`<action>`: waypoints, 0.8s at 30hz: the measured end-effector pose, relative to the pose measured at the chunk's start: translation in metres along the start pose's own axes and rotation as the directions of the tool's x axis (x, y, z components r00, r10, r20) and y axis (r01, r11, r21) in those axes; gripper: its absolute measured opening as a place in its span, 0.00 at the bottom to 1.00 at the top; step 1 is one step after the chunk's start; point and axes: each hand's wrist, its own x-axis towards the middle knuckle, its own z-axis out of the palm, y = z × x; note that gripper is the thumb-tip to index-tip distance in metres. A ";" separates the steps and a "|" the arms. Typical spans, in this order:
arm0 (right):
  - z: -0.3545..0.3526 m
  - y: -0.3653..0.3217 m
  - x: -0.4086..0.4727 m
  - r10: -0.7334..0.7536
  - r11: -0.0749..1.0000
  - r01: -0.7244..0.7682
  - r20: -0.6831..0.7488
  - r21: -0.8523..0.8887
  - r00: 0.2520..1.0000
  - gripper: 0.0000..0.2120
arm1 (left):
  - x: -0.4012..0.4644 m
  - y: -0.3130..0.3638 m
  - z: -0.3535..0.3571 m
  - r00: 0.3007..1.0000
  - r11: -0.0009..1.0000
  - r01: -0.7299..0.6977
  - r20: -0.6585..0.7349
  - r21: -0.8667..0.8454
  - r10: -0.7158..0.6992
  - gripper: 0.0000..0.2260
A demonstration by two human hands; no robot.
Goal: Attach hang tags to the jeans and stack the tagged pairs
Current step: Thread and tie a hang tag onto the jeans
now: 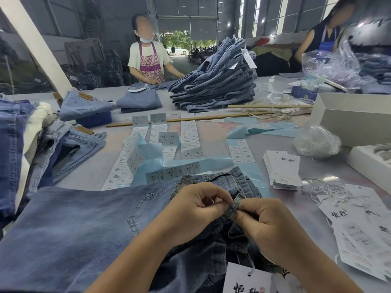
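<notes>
A pair of blue jeans (80, 225) lies flat on the table in front of me, waistband toward the right. My left hand (194, 210) and my right hand (266, 225) meet over the waistband and both pinch a small belt loop (234, 206) between fingertips and thumbs. A white hang tag (247, 280) with black characters lies on the jeans at the bottom edge, its string running up toward my right hand. More white hang tags (283, 168) sit in a stack to the right, and loose ones (359, 227) are spread at the far right.
Strips of white size labels (190, 134) on blue backing cover the table's middle. A tall stack of folded jeans (215, 85) stands at the back, more jeans (12, 149) pile at the left. White boxes (355, 117) and plastic bags (317, 142) sit right. Two people work across the table.
</notes>
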 end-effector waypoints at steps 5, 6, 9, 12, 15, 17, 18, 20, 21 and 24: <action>-0.001 -0.004 -0.001 0.009 1.000 -0.010 0.010 0.028 1.000 0.14 | -0.001 -0.003 0.004 0.999 1.000 -0.022 -0.035 0.010 0.023 0.04; -0.001 -0.005 -0.001 0.007 1.000 -0.007 0.009 0.027 1.000 0.14 | -0.001 -0.004 0.004 0.999 1.000 -0.027 -0.040 0.008 0.028 0.04; -0.001 -0.007 -0.001 0.025 0.999 -0.025 0.000 0.033 1.000 0.14 | -0.002 -0.006 0.005 0.998 0.999 -0.034 -0.052 -0.037 0.032 0.04; -0.002 -0.010 -0.003 0.068 0.997 -0.067 -0.021 0.031 0.997 0.12 | -0.003 -0.005 0.002 0.989 0.987 -0.007 -0.150 -0.160 -0.018 0.04; -0.006 -0.017 -0.006 0.114 0.992 -0.109 -0.101 0.059 0.988 0.11 | -0.001 -0.004 -0.003 0.958 0.921 0.000 -0.263 -0.391 -0.111 0.08; -0.012 -0.020 -0.006 0.150 0.986 -0.132 -0.209 0.098 0.966 0.12 | -0.001 -0.001 -0.005 0.956 0.852 -0.022 -0.261 -0.522 -0.135 0.08; -0.015 -0.020 -0.006 0.175 0.982 -0.149 -0.259 0.119 0.950 0.12 | 0.000 0.000 -0.005 0.959 0.825 -0.028 -0.248 -0.564 -0.136 0.08; -0.021 -0.023 -0.004 0.234 0.963 -0.181 -0.286 0.199 0.929 0.15 | 0.001 0.004 -0.002 0.969 0.782 -0.023 -0.207 -0.623 -0.137 0.08; -0.022 -0.025 -0.003 0.259 0.947 -0.191 -0.266 0.259 0.928 0.17 | 0.002 0.007 0.000 0.972 0.771 -0.013 -0.189 -0.637 -0.139 0.08; -0.022 -0.031 -0.002 0.302 0.906 -0.201 -0.236 0.373 0.924 0.22 | 0.004 0.014 0.006 0.970 0.823 0.009 -0.195 -0.568 -0.145 0.04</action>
